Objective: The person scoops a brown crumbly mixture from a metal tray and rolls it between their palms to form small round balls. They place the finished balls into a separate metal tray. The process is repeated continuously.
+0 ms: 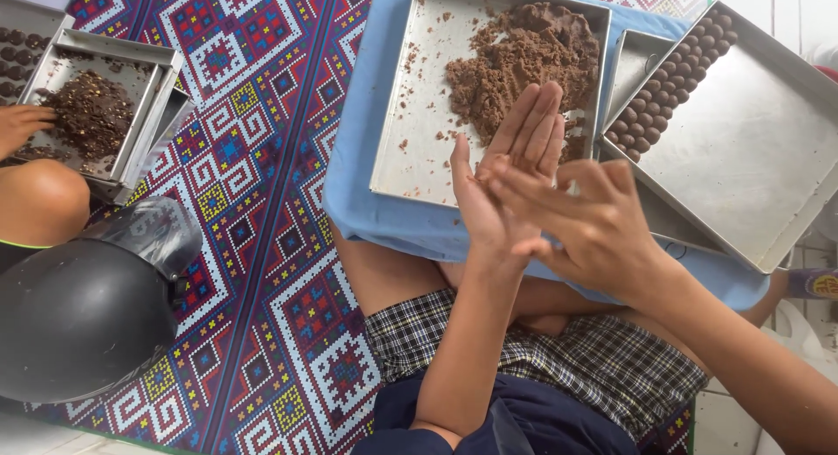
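**Rolling dough balls between the palms, trays crowding in on both sides**

Both hands are pressed palm to palm over the lap. The left hand (511, 171) is flat with fingers straight, pointing toward 12 o'clock, and the right hand (585, 219) lies across it with fingers spread. Whatever sits between the palms is hidden, so I can't tell if there's a lump of dough in there, though it looks like a rolling motion.

The brown dough pile (524, 67) sits in the square metal tray (410, 150) just past the fingertips at 12 o'clock, on a blue cloth (358, 184). At 2 o'clock is the second tray (742, 158) with rows of finished brown balls (672, 80) along its upper left edge.

My take: keep the pressure light and the circles small so the ball stays round and matches the others in size. The tray rims are sharp-looking and close on both sides, so I'd keep the elbows in. Open room is toward 9 o'clock over the patterned mat (262, 158).

Over at 9 to 10 o'clock another person's hand (22, 123) works in a tray of crumbly topping (87, 115), and a dark helmet (83, 311) sits at 8 o'clock.
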